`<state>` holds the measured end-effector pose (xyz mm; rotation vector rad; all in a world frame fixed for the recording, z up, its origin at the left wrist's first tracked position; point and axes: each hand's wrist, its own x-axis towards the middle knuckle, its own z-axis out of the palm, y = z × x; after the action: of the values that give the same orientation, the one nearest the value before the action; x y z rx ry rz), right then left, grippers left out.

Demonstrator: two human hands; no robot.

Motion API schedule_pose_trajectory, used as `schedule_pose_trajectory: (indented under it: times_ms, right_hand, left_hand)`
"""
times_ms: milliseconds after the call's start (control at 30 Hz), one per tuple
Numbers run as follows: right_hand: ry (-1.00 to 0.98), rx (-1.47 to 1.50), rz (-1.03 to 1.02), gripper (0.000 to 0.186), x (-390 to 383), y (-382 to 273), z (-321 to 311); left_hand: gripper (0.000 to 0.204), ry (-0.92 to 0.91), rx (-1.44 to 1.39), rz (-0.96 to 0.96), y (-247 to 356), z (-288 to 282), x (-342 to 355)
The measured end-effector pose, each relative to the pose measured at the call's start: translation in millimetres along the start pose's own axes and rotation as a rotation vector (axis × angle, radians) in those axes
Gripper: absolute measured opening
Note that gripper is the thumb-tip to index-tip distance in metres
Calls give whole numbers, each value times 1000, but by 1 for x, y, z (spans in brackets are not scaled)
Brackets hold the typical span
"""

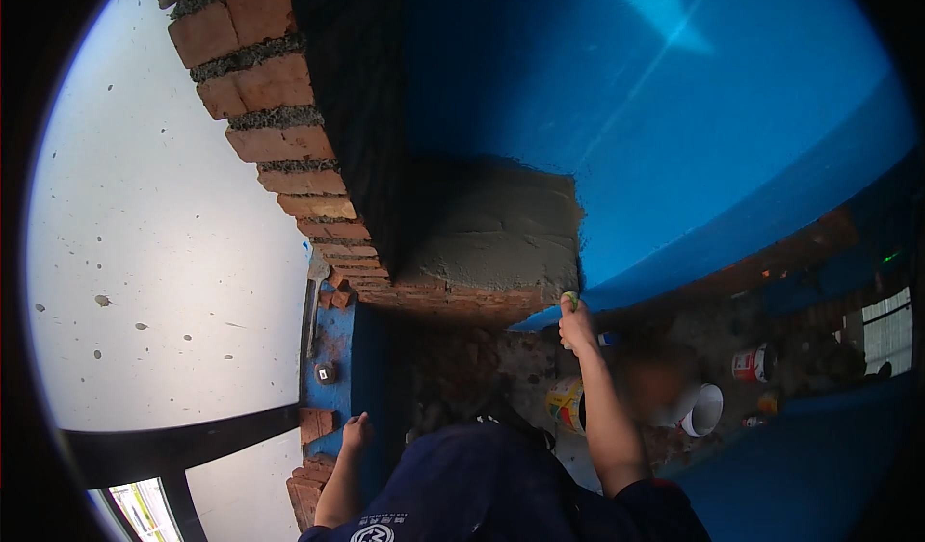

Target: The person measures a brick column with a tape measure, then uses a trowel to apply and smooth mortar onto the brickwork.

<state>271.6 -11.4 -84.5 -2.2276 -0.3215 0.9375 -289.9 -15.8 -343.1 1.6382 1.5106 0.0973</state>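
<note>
My right hand (576,328) is closed on a small yellow-green thing (570,299); its kind cannot be made out. That hand is raised at the lower right corner of a patch of grey mortar (501,229), where the mortar meets the blue wall (732,147). Bare brick courses (453,297) show just below the patch. At lower left my left hand (356,433) is curled into a fist beside a blue ledge (335,335), with nothing seen sticking out of it. Whether it touches the ledge cannot be told.
A brick column (279,79) rises at upper left beside a pale speckled panel (173,234). The ledge bears a grey flat-bladed tool (318,266), a dark round object (326,373) and loose bricks (316,424). Right of me stand a yellow bucket (567,403), a white bucket (703,411) and another bucket (752,363).
</note>
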Motion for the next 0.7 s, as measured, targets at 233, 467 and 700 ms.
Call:
schedule_pose_trajectory:
  times_ms: [233,467,700]
  right_hand:
    - [-85,307,91,36,-31,-21,44]
    - [-296,297,1,36,-51,-49,137]
    - [-351,17,-140,44,-67,-70,186]
  left_hand:
    - [37,-41,-914,-415,53,-7,6]
    - [40,-146,-538,-292,-10,1,-6]
    - [34,-216,272,-127,-49,-13,-4]
